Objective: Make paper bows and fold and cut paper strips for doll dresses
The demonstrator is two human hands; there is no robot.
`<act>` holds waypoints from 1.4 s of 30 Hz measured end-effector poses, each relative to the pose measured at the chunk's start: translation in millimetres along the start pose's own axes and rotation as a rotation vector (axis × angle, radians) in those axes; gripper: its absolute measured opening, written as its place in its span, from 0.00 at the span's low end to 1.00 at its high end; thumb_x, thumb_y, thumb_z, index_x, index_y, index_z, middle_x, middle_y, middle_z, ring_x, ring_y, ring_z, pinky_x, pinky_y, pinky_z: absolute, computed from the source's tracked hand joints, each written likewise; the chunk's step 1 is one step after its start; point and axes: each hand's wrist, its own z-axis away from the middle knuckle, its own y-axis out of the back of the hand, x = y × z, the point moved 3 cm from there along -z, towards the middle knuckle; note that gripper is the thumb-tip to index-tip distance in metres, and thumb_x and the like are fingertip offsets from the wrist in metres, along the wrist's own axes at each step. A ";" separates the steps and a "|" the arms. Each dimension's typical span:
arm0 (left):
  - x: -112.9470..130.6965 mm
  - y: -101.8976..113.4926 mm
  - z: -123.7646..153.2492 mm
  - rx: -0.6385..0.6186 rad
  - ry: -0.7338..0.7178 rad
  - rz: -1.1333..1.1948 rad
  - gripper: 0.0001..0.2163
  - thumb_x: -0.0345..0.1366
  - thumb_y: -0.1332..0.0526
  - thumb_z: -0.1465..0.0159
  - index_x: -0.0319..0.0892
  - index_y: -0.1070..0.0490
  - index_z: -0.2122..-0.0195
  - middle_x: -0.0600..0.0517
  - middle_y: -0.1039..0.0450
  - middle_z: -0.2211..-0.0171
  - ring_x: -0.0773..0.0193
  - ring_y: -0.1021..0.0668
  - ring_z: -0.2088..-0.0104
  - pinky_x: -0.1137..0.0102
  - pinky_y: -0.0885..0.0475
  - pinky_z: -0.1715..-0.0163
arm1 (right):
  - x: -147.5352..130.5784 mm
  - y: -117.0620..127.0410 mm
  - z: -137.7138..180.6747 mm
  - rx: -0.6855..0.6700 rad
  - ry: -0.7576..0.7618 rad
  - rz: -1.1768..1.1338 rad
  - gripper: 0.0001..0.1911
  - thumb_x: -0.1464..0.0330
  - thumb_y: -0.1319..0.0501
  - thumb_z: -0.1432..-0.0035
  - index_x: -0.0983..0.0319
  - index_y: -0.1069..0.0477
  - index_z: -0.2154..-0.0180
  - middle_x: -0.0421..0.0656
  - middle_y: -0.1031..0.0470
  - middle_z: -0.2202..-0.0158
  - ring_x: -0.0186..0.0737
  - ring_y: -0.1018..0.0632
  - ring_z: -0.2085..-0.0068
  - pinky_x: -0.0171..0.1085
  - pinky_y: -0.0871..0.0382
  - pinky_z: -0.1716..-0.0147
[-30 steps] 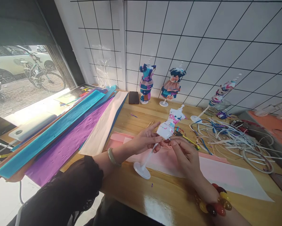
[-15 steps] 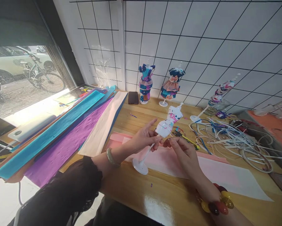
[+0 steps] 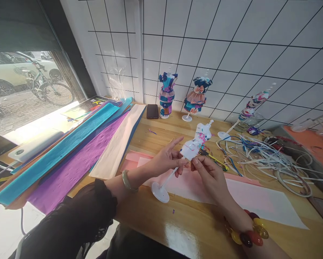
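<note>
A small white mannequin on a stand, with pink and blue scraps stuck on its torso, leans to the right in front of me. My left hand is closed around the pole just below the torso, its index finger stretched out. The round white base tilts near the table's front. My right hand pinches with thumb and index finger at the torso's lower edge; what lies between the fingertips is too small to make out. Beneath both hands lie pink and white paper sheets. A yellow utility knife rests behind my right hand.
Paper-dressed mannequins and a phone stand or lie along the wall. A third, leaning mannequin is near a glass jar. Tangled white and blue strips cover the right side. Blue, purple and cream papers lie left.
The mannequin has turned a little and its top has shifted slightly right. My right fingertips have moved in against the torso's lower edge. My left hand keeps its hold on the pole.
</note>
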 end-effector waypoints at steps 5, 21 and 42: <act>-2.1 -1.1 0.8 -0.056 0.018 0.055 0.39 0.37 0.37 0.42 0.52 0.61 0.35 0.51 0.27 0.69 0.68 0.25 0.78 0.71 0.29 0.77 | -1.0 1.0 2.4 0.009 0.025 -0.006 0.12 0.61 0.44 0.41 0.59 0.33 0.74 0.39 0.33 0.76 0.36 0.31 0.72 0.36 0.36 0.71; -2.6 -4.0 0.3 -0.151 0.060 0.237 0.25 0.39 0.36 0.43 0.44 0.39 0.45 0.48 0.28 0.69 0.65 0.23 0.75 0.69 0.28 0.72 | 5.9 -0.6 2.5 0.019 -0.014 -0.158 0.10 0.65 0.44 0.40 0.59 0.30 0.73 0.38 0.31 0.73 0.34 0.31 0.69 0.34 0.37 0.67; -1.2 -4.4 0.4 -0.080 0.045 0.107 0.30 0.39 0.37 0.43 0.47 0.44 0.40 0.49 0.27 0.69 0.66 0.23 0.74 0.69 0.26 0.72 | -1.6 -2.7 2.5 0.037 0.009 -0.002 0.12 0.62 0.44 0.41 0.60 0.31 0.74 0.39 0.32 0.75 0.35 0.31 0.71 0.34 0.37 0.70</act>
